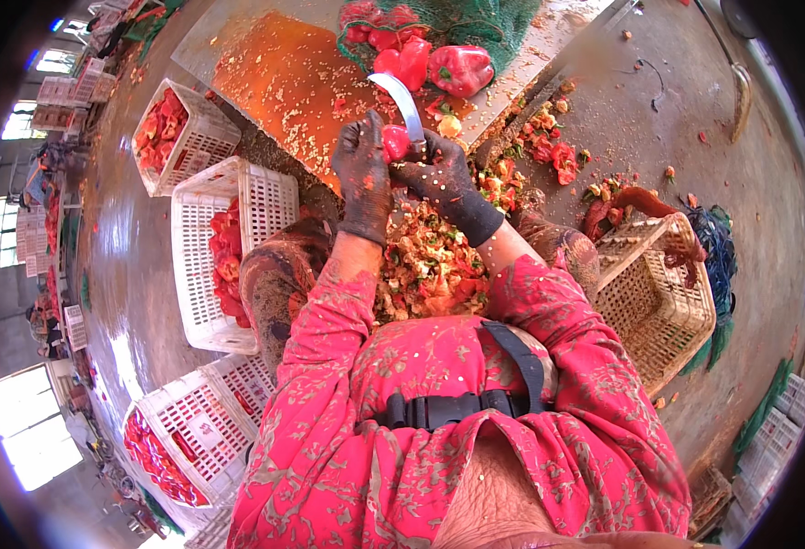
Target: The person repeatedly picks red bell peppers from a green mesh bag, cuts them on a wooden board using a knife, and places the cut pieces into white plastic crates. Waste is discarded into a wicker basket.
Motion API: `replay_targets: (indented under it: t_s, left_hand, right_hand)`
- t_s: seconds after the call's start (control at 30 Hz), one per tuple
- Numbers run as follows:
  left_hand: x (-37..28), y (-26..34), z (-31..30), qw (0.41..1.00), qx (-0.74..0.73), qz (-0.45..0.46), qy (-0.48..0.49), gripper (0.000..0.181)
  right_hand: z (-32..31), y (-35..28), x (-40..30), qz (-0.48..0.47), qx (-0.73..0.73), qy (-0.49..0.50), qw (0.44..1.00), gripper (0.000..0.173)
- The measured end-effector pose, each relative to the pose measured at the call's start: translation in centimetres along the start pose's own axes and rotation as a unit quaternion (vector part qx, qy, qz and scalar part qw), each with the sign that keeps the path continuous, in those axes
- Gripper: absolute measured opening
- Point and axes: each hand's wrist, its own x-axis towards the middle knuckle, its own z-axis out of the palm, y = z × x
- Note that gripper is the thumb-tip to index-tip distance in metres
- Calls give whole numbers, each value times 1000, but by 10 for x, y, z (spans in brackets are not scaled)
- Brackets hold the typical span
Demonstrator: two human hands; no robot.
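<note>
My left hand (363,180), in a dark soiled glove, has its fingers curled around a red bell pepper (395,143). Against that pepper's right side, my gloved right hand (445,184) grips a knife with a curved blade (402,99), whose tip points up and left; its handle is hidden in the glove. Beyond the hands, whole red bell peppers (461,71) lie at the mouth of a green mesh sack (488,27) on a metal table (272,75), its surface wet and strewn with seeds. Below my hands, between my knees, is a heap of pepper cores and scraps (433,264).
To my left stand white plastic crates with red pepper pieces: one far (203,130), one beside my knee (190,274), one nearer (200,425). A dirty crate (656,309) lies tipped at right. Pepper scraps (546,147) litter the floor beside the table's right edge.
</note>
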Motion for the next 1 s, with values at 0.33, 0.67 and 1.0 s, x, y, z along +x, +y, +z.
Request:
replay_targets:
  t_s: [0.33, 0.67, 1.0]
  left_hand:
    - [-6, -31, -3, 983, 125, 134, 29, 30]
    - [35, -20, -36, 984, -142, -89, -65, 14]
    - [17, 7, -18, 985, -3, 111, -131, 21]
  right_hand:
    - [-9, 12, 5, -193, -405, 133, 884, 24]
    - [-3, -10, -3, 29, 122, -31, 992, 25]
    - [-2, -25, -9, 124, 216, 83, 965, 10]
